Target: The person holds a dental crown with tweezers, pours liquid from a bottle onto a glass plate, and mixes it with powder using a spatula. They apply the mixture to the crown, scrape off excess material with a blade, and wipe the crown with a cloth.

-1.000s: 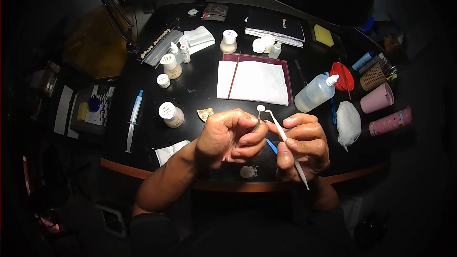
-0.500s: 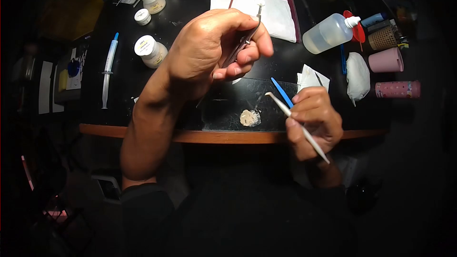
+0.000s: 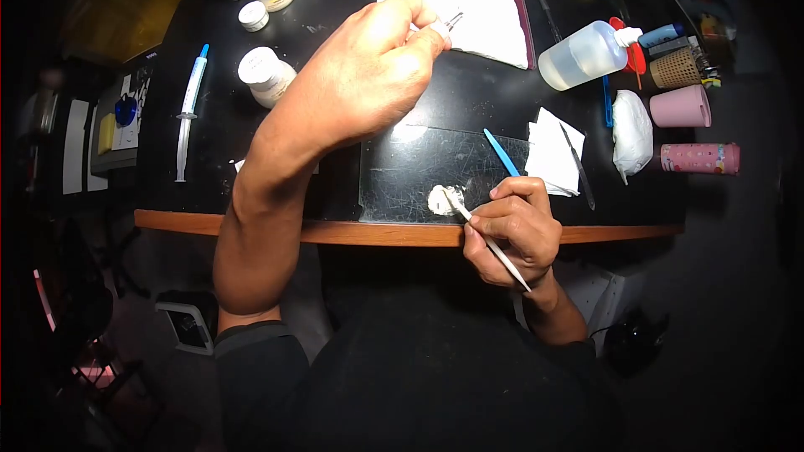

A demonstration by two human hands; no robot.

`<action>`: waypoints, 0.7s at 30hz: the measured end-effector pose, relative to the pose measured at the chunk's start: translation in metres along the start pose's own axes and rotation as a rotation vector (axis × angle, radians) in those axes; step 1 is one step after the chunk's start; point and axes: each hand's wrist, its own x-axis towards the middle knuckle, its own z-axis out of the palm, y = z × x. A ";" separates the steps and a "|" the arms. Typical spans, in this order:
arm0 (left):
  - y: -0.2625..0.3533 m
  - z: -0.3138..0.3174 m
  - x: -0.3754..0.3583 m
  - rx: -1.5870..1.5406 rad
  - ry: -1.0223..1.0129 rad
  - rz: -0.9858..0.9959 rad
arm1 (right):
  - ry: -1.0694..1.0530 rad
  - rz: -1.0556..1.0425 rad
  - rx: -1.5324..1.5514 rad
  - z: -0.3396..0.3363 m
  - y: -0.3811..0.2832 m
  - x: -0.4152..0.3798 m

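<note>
My left hand point(image 3: 368, 67) is raised over the table, back upward, its fingers closed round slim metal forceps point(image 3: 455, 20). Only the forceps' tips show past the fingers; whether they pinch anything is too small to tell. Low on the right, my right hand point(image 3: 519, 230) grips a slender white spatula-like tool point(image 3: 505, 261) in a pen hold. Its tip meets a small mound of whitish paste point(image 3: 437, 200) on a scratched glass slab point(image 3: 402, 159). A blue-handled tool point(image 3: 501, 152) lies just beyond the right fingertips.
Folded white tissue point(image 3: 544, 138) and a dark slim instrument point(image 3: 579, 169) lie at right, below a squeeze bottle point(image 3: 579, 57). White-lidded jars point(image 3: 264, 75) and a syringe point(image 3: 193, 100) stand or lie at left. A white cloth point(image 3: 494, 17) covers a maroon tray. Wooden edging point(image 3: 385, 234) borders the table.
My left hand has turned over, hiding most of the forceps. My right hand has moved left and brought the white tool's tip down onto the paste. The whole view has shifted slightly.
</note>
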 end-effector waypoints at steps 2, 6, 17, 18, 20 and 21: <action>-0.001 -0.001 0.000 0.070 0.017 0.115 | 0.005 0.003 -0.006 0.000 0.000 0.000; 0.000 0.000 0.001 0.117 0.023 0.114 | 0.024 -0.011 -0.011 -0.001 0.000 -0.002; 0.033 -0.011 -0.001 0.218 -0.124 -0.064 | 0.124 0.020 0.077 -0.017 -0.001 0.011; 0.030 -0.008 -0.005 0.149 -0.112 -0.048 | 0.134 0.028 0.089 -0.021 -0.001 0.014; 0.035 -0.009 -0.007 -0.038 -0.220 -0.163 | 0.182 -0.013 0.113 -0.036 0.000 0.031; 0.034 -0.009 -0.007 -0.148 -0.276 -0.148 | 0.214 -0.076 0.126 -0.040 0.004 0.043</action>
